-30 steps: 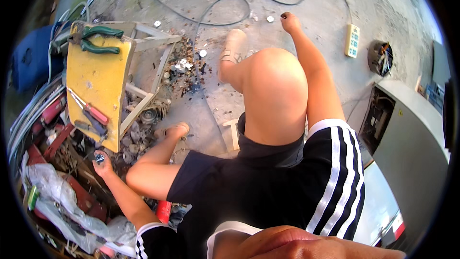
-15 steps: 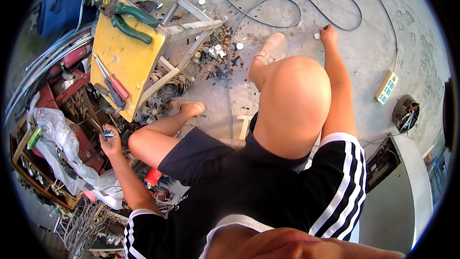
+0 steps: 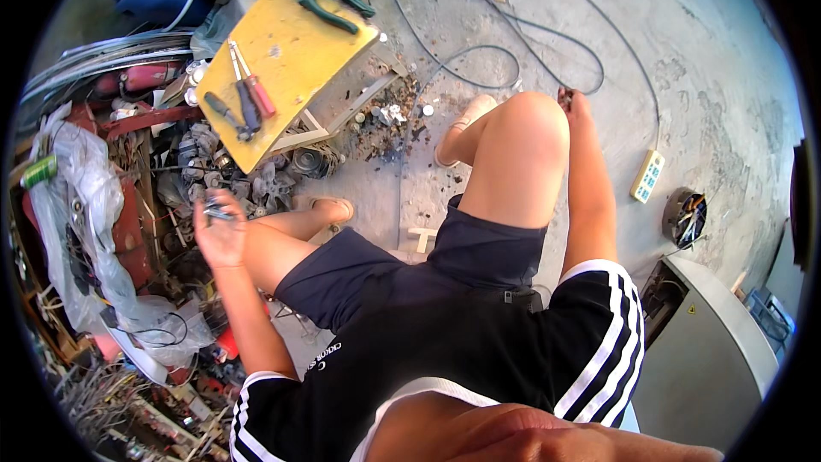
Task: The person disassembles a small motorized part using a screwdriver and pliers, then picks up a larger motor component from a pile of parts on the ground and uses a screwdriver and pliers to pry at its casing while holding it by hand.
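Note:
My left hand is raised beside my left knee, palm up, its fingers curled around several small shiny metal pieces. Their exact kind is too small to tell. Beyond my raised right knee, my right hand is low over the concrete floor. Its fingers are pressed together, and what they hold, if anything, I cannot make out. A tilted yellow-topped stool stands ahead on the left. On it lie green-handled pliers, a red-handled screwdriver, a dark-handled screwdriver and a grey-green-handled tool.
Scrap parts, clear plastic sheeting and wires crowd the left. Dark debris lies by the stool. A grey cable loops over the floor. On the right are a power strip, a round tin and a grey cabinet.
My right hand has drawn back toward my knee from beside a white disc on the floor. My left hand has risen and moved inward, still holding the metal pieces. The whole view has shifted.

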`<state>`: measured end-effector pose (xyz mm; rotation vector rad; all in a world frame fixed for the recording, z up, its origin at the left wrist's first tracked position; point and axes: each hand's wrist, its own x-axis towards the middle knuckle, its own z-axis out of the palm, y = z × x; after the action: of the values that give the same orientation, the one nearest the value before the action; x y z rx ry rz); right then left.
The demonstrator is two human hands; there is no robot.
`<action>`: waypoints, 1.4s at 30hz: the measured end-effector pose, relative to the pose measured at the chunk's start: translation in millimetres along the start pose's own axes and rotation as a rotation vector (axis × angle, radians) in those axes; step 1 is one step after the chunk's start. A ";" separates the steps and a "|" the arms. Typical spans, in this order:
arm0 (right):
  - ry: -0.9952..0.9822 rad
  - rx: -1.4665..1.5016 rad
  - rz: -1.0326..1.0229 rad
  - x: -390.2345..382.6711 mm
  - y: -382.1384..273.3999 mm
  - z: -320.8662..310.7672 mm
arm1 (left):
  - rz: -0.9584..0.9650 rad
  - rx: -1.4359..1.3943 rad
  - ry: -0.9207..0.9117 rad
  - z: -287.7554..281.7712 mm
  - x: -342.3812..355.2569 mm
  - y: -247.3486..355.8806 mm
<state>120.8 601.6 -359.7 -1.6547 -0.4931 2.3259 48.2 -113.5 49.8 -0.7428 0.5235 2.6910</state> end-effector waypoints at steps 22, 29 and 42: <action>-1.601 -1.626 -1.569 -575.0 258.0 204.5 | -0.364 -0.348 -0.149 -95.9 38.7 -134.2; -1.244 -1.562 -1.460 -547.0 239.5 211.0 | -0.192 -0.558 -0.166 -42.3 -36.3 32.2; -0.677 -1.807 -1.521 -551.5 188.2 192.8 | 1.414 1.166 0.427 79.8 -67.2 494.4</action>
<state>118.5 191.5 97.0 0.0917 -2.9233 0.6823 -116.5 -532.0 280.2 -0.5888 3.2398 2.1466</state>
